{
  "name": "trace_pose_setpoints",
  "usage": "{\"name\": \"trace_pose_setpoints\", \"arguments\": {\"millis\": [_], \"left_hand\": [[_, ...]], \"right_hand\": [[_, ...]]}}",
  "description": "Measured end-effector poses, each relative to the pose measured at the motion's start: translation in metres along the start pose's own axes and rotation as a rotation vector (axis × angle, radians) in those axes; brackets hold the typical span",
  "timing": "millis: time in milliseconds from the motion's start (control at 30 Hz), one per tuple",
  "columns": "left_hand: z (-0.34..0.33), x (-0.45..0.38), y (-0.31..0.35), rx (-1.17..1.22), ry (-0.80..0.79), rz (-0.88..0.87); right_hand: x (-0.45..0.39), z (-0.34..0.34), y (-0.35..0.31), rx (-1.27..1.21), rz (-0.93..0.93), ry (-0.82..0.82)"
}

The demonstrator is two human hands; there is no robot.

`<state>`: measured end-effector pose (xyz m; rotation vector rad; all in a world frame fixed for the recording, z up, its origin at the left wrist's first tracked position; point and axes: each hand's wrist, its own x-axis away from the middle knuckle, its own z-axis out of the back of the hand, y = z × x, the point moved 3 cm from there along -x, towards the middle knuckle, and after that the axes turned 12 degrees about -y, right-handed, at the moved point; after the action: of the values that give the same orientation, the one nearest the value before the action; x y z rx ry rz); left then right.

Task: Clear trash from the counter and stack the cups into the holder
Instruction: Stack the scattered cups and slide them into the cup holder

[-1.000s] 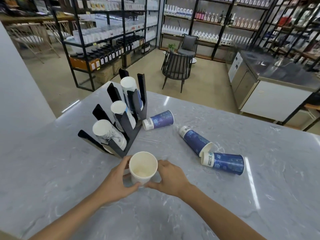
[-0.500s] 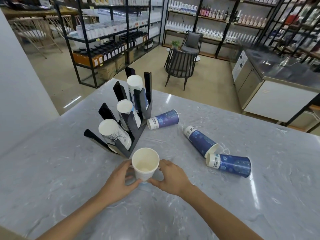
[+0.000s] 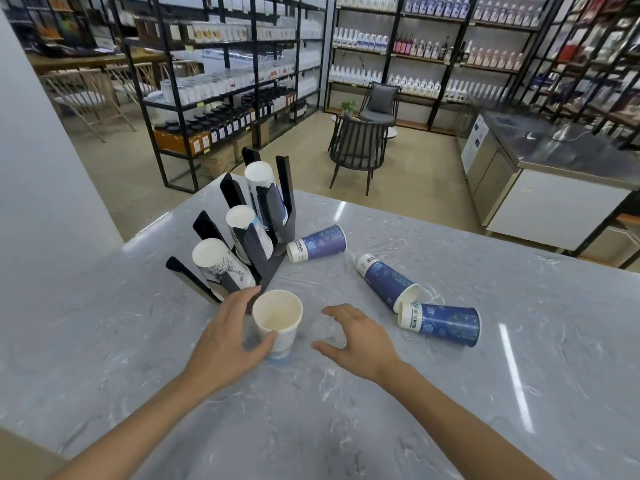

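— Cups first: where's the one you're working on?

— White paper cup [image 3: 277,318], upright on the grey marble counter [image 3: 346,410], mouth up, just in front of the black cup holder [image 3: 263,251]. My left hand [image 3: 230,336] is wrapped round its left side, thumb across the front near the base, fingers curled behind.

— And your right?

— My right hand [image 3: 360,336] is off the cup, just beside it, fingers spread and curved, holding nothing, hovering low over the counter.

— What's in the holder?

— Three slots, each with a stack leaning back toward me: a white printed stack [image 3: 221,266] nearest, a middle stack [image 3: 247,228] behind it, and a far stack [image 3: 265,188] with blue showing low down.

— Anything loose?

— Three blue cups on their sides. One blue cup [image 3: 317,243] lies just right of the holder, white base band toward it. A second blue cup [image 3: 386,281] points its open mouth toward me, and that mouth touches or nearly touches the third blue cup [image 3: 441,322], which lies crosswise at the right. I can't tell if they actually meet.
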<state>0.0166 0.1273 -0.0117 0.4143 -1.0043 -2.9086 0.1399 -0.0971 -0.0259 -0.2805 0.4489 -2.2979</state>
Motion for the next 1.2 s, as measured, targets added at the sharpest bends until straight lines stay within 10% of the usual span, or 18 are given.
{"name": "trace_pose_setpoints", "arguments": {"millis": [367,1200], "left_hand": [[-0.014,-0.026,0.086,-0.231,0.04,-0.253],[-0.16,-0.241,0.098,-0.396,-0.701,-0.424]], "right_hand": [[0.051,0.04,0.037,0.022,-0.016,0.122],[0.111,0.079,0.257,-0.054,-0.431,0.012]]}}
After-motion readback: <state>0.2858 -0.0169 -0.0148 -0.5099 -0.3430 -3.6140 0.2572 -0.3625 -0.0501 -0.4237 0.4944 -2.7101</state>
